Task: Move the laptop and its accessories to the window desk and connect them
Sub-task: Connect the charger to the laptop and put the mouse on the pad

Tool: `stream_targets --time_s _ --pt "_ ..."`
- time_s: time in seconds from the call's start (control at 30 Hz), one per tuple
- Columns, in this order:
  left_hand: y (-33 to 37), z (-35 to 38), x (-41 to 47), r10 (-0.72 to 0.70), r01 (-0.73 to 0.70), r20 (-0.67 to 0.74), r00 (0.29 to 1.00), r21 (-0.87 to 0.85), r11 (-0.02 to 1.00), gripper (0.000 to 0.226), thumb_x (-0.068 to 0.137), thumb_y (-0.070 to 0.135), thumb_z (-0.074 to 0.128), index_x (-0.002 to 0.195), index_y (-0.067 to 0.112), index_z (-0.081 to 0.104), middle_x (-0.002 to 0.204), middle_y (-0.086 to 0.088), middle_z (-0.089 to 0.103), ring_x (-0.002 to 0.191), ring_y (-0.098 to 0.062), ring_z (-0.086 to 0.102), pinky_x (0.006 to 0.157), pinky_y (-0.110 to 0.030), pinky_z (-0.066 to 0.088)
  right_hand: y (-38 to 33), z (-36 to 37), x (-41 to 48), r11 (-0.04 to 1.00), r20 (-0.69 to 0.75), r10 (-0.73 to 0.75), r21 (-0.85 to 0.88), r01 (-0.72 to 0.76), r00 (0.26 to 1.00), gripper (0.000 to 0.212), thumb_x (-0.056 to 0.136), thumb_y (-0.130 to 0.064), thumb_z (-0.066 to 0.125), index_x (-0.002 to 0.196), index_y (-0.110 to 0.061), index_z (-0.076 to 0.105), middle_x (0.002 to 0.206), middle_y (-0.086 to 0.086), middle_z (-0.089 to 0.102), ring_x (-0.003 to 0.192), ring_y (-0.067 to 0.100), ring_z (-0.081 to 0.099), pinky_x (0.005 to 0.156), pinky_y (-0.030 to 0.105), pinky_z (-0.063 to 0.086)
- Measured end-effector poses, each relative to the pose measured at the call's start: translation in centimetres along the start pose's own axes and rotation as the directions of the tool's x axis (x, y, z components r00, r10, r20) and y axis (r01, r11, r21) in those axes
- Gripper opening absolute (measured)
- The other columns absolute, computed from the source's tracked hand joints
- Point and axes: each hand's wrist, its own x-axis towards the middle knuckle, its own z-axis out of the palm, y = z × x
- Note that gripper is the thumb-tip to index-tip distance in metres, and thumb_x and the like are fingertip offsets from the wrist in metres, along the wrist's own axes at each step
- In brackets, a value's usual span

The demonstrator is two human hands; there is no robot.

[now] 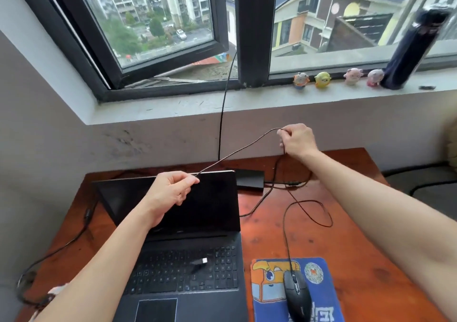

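Cable in L hand, R hand

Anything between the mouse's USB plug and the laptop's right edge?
Nothing visible. The USB plug is over the laptop keyboard, with bare keys up to the right edge. The mouse pad lies beside that edge, not across it. Left hand and right hand grip the cable; no port shows.

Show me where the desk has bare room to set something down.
Bare wood right of the mousepad up to the desk edge, and between mousepad and mouse cable loop. Crowded behind the laptop: adapter and cables. Left strip holds a cord.
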Motion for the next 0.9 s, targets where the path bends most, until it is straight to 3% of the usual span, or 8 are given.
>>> stream_targets --time_s 0.1,0.17,0.3,0.4,0.57,0.67,0.77,0.9 --pt "-1.2 0.4 0.0 -0.039 0.038 -0.065 0.997 -0.013 0.999 0.017 0.094 0.020 0.058 0.090 0.012 0.073 0.060 -0.002 0.050 0.048 -0.009 0.040 0.049 -0.021 0.037 -4.1 2.9 3.7 0.893 0.165 0.005 0.443 -0.079 0.986 0.027 0.095 -0.019 0.054 0.072 -0.011 0.067 0.077 0.009 0.068 0.071 0.021 0.070 0.062 0.033 0.056" --pt "-2.0 0.4 -0.1 -0.079 0.076 -0.115 0.990 -0.032 0.997 0.017 0.094 0.020 0.058 0.090 0.014 0.073 0.059 -0.001 0.052 0.048 -0.009 0.043 0.049 -0.021 0.040 -7.4 4.6 5.2 0.771 0.283 -0.035 0.618 -0.154 0.959 0.023 0.099 -0.020 0.050 0.082 -0.012 0.064 0.086 0.011 0.067 0.068 0.015 0.069 0.052 0.024 0.052" --pt "-3.6 0.0 -1.7 -0.138 0.127 -0.218 0.966 -0.065 0.990 0.014 0.092 0.017 0.061 0.088 0.014 0.074 0.060 -0.002 0.052 0.048 -0.010 0.042 0.046 -0.021 0.037 -12.1 6.9 6.7 0.525 0.411 -0.165 0.806 -0.273 0.897 0.023 0.103 -0.018 0.036 0.096 -0.012 0.058 0.090 0.004 0.068 0.072 0.011 0.071 0.053 0.021 0.051" --pt "-4.5 0.2 -2.8 -0.203 0.165 -0.304 0.931 -0.147 0.975 0.012 0.091 0.012 0.061 0.087 0.010 0.072 0.057 -0.001 0.049 0.046 -0.009 0.040 0.044 -0.021 0.029 -12.4 9.1 6.5 0.457 0.553 -0.193 0.782 -0.425 0.810 0.021 0.103 -0.016 0.038 0.102 -0.012 0.059 0.100 0.006 0.069 0.081 0.014 0.072 0.056 0.022 0.052" --pt "-4.3 1.0 -3.0 -0.293 0.162 -0.299 0.908 -0.394 0.905 0.012 0.095 0.006 0.052 0.091 0.005 0.064 0.058 -0.002 0.047 0.045 -0.010 0.037 0.042 -0.021 0.028 -7.4 13.2 4.2 0.639 0.790 -0.039 0.491 -0.593 0.612 0.039 0.100 -0.001 0.037 0.135 -0.013 0.048 0.132 0.006 0.059 0.103 0.026 0.069 0.064 0.030 0.055" --pt "-3.6 1.1 -1.9 -0.317 0.166 -0.239 0.918 -0.494 0.853 0.011 0.096 0.007 0.048 0.094 0.007 0.059 0.059 -0.002 0.047 0.046 -0.011 0.038 0.042 -0.021 0.030 -4.3 13.4 3.4 0.728 0.820 0.068 0.349 -0.590 0.568 0.052 0.099 0.001 0.037 0.146 -0.019 0.034 0.138 0.006 0.054 0.111 0.028 0.065 0.067 0.034 0.054" --pt "-2.6 1.2 -0.6 -0.324 0.158 -0.194 0.926 -0.581 0.798 0.011 0.097 0.007 0.046 0.092 0.008 0.056 0.058 -0.002 0.048 0.046 -0.011 0.037 0.042 -0.022 0.031 -2.1 12.3 3.3 0.814 0.747 0.146 0.283 -0.508 0.649 0.046 0.096 0.000 0.046 0.140 -0.014 0.043 0.129 0.012 0.060 0.099 0.028 0.068 0.065 0.034 0.054" --pt "-0.2 2.1 1.6 -0.312 0.139 -0.105 0.944 -0.733 0.666 0.014 0.097 0.005 0.043 0.087 0.009 0.052 0.059 -0.002 0.048 0.045 -0.011 0.038 0.041 -0.021 0.033 -0.3 9.3 1.2 0.926 0.535 0.093 0.264 -0.271 0.840 0.023 0.088 -0.001 0.049 0.101 -0.011 0.067 0.094 0.012 0.071 0.064 0.017 0.063 0.054 0.023 0.045"
